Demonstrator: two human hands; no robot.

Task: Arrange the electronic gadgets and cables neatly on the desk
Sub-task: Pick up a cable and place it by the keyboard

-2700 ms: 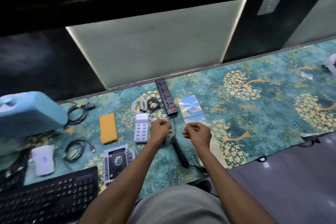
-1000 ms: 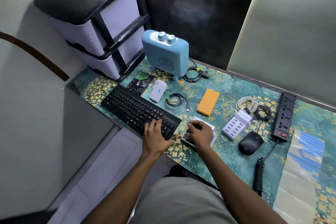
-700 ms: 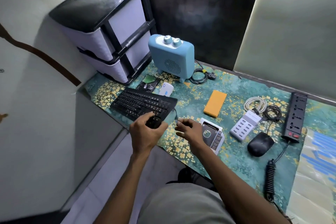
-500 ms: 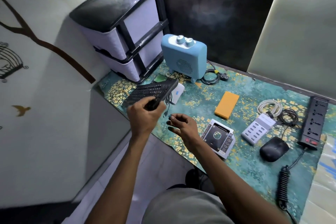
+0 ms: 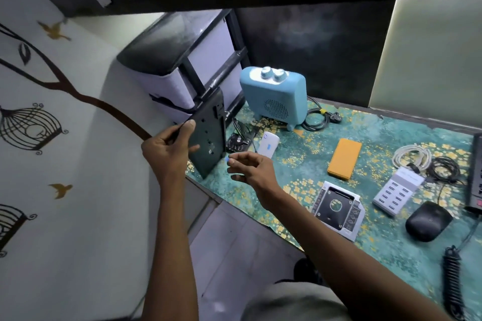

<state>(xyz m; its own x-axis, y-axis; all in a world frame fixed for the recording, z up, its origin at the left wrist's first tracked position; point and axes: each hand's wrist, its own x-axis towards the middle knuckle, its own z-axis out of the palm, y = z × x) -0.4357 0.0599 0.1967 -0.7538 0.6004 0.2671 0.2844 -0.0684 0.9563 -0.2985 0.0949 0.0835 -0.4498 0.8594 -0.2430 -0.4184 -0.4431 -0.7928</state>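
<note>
My left hand (image 5: 169, 154) grips the black keyboard (image 5: 208, 135) by its left edge and holds it on end above the desk's left corner, its underside facing me. My right hand (image 5: 250, 167) hovers just right of the keyboard, thumb and forefinger pinching a small blue-tipped plug (image 5: 227, 159) on a thin cable. Behind them lie a white power bank (image 5: 268, 144) and a bare hard drive (image 5: 238, 141). Further right are an orange case (image 5: 344, 158), a drive caddy (image 5: 337, 211), a white multi-port charger (image 5: 396, 194), a black mouse (image 5: 429, 221) and coiled cables (image 5: 427, 161).
A blue heater (image 5: 276, 98) with its coiled cord (image 5: 317, 118) stands at the back. A drawer unit (image 5: 187, 62) fills the back left corner. A black power strip (image 5: 476, 172) sits at the right edge, its coiled lead (image 5: 452, 281) near the desk's front edge (image 5: 250, 219).
My left hand lifted the keyboard off the desk and tipped it up on end, underside toward me. My right hand left the drive caddy and took hold of the small plug beside the keyboard.
</note>
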